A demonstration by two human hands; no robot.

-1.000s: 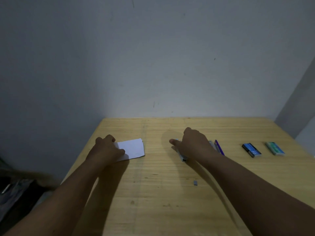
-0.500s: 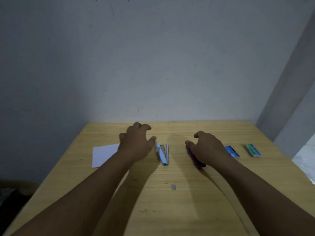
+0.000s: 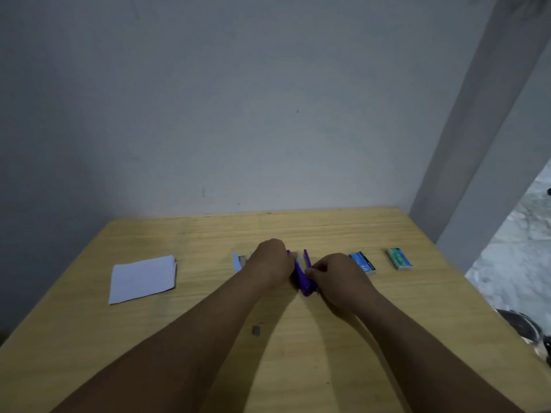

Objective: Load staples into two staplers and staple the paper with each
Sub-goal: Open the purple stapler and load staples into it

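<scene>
Head view: both hands, left hand (image 3: 272,262) and right hand (image 3: 334,277), have fingers clamped on the purple stapler (image 3: 302,278). Light blue stapler (image 3: 238,261) lies partly hidden behind the left hand; paper (image 3: 142,278), 2 staple boxes (image 3: 363,262) and a loose staple strip (image 3: 256,330) lie around on the table (image 3: 89,338).

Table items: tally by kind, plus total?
Staplers: 2, purple stapler and light blue stapler
Staple boxes: 2, blue box and green box
Paper stack: 1
Loose staple strip: 1
Total: 6
</scene>
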